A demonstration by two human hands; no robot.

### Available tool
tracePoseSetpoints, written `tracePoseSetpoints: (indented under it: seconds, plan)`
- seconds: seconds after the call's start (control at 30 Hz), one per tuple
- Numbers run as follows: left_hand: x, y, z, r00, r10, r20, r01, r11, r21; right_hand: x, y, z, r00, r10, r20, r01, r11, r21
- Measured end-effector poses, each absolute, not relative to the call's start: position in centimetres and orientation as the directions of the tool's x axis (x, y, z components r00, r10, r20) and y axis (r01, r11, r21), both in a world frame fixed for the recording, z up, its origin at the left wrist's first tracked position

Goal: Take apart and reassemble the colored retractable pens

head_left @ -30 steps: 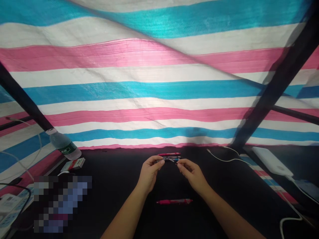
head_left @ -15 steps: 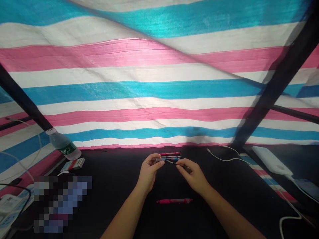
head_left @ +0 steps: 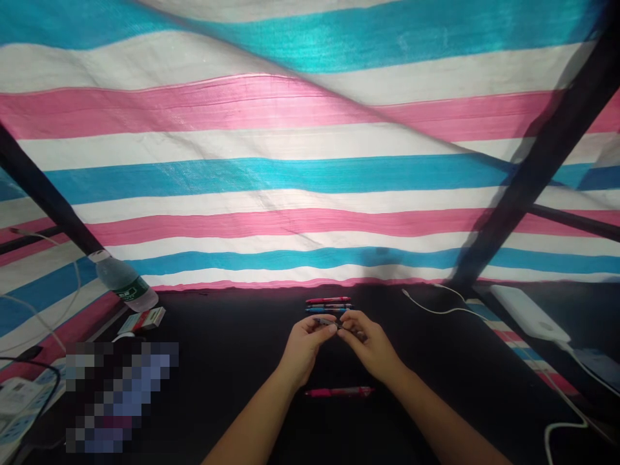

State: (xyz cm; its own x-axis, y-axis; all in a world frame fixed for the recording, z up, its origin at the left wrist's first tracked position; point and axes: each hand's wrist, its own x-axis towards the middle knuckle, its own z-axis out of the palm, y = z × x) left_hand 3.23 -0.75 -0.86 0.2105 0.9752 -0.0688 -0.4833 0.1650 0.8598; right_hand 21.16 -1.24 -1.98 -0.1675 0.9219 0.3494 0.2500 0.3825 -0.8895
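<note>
Over the table [head_left: 227,387], left hand [head_left: 305,352] and right hand [head_left: 371,345] hide a pen [head_left: 325,321].

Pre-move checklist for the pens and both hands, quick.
1. Left hand and right hand both on the small dark item: ok.
2. Item fully visible: not ok, the hands hide most of it.
3. Item is a pen: cannot tell.
4. Three pens side by side beyond the hands: ok.
5. Pink pen lying on the black tabletop, nearer the person and apart from the hands: ok.
</note>
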Motion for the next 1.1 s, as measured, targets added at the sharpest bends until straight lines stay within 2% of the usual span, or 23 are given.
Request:
tracePoseSetpoints:
  seconds: [0.13,0.27,0.63,0.9,1.1]
  plan:
    - [3.9,-1.2,-1.0,0.261,0.963,-0.068,-0.496,0.195,0.846,21.0,-1.4,-2.4,-0.179,0.922,0.343,0.201,0.375,-0.905]
    - [4.0,-1.3,-0.7,0.267,0.961,-0.064,-0.506,0.197,0.84,20.9,-1.6,-2.2,-0.205,0.914,0.349,0.248,0.394,-0.885]
    - [4.0,-1.3,-0.7,0.197,0.98,0.0,-0.491,0.099,0.866,20.9,-1.7,-2.0,-0.262,0.905,0.336,0.21,0.393,-0.895]
    - [3.5,-0.8,-0.9,0.135,0.991,-0.019,-0.555,0.091,0.827,21.4,-1.2,-2.3,-0.239,0.914,0.327,0.119,0.362,-0.925]
    - [2.8,-0.6,-0.3,0.12,0.992,0.045,-0.55,0.029,0.834,22.0,-0.7,-2.4,-0.252,0.917,0.308,0.19,0.359,-0.914]
